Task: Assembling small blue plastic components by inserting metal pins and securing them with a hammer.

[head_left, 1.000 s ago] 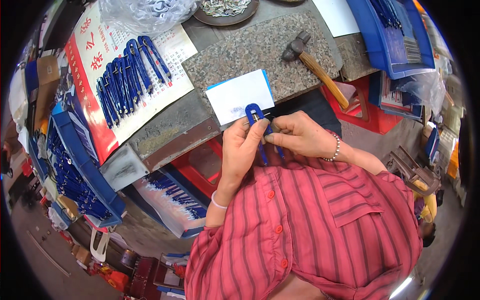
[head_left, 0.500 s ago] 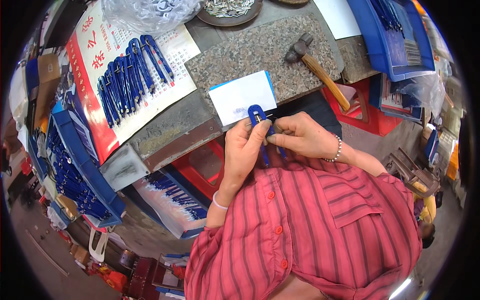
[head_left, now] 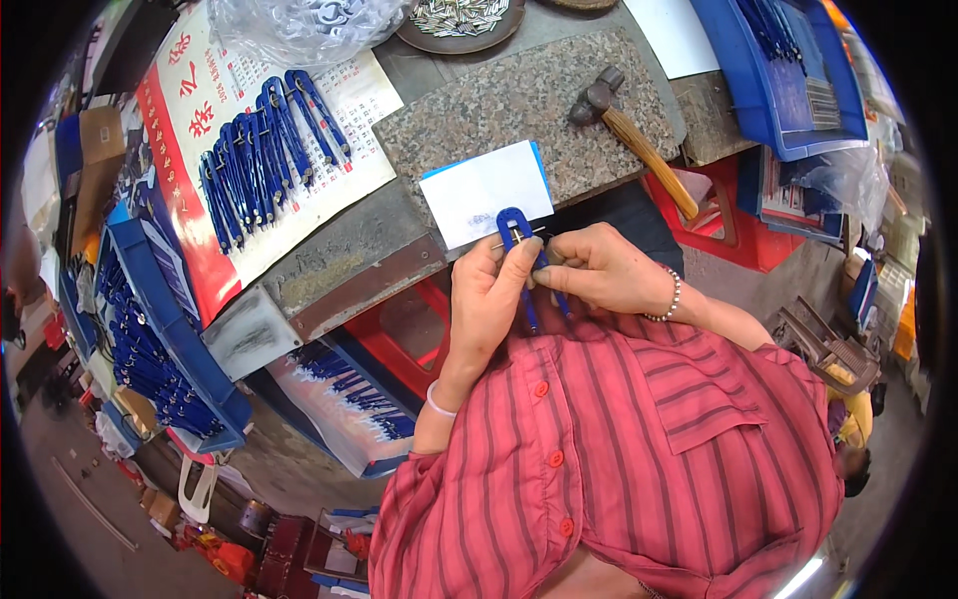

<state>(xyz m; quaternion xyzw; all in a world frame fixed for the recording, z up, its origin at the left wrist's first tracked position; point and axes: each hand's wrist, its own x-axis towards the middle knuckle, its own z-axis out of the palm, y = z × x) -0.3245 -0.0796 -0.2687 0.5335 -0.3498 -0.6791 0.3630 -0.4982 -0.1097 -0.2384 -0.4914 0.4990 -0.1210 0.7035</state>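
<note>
Both hands meet over the near edge of the workbench, around a blue U-shaped metal piece (head_left: 513, 222) with a thin metal pin across it. My left hand (head_left: 487, 298) is closed on it, thumb along its front. My right hand (head_left: 611, 272) pinches the piece from the other side with thumb and fingertips. Its two narrow legs point down toward my shirt. Just beyond the rounded end lies a white paper sheet (head_left: 485, 190) over something blue, on a speckled stone slab (head_left: 519, 100).
A hammer (head_left: 635, 138) rests on the slab, handle toward me. Several finished-looking blue pieces (head_left: 261, 150) lie on a printed sheet at left. Beyond the slab is a dish of small metal pins (head_left: 459, 18). Blue bins (head_left: 226, 411) stand at left and right; red stools (head_left: 723, 215) sit below.
The hands keep nearly the same grip on the blue piece. The view shifts very slightly, and nothing else has visibly moved.
</note>
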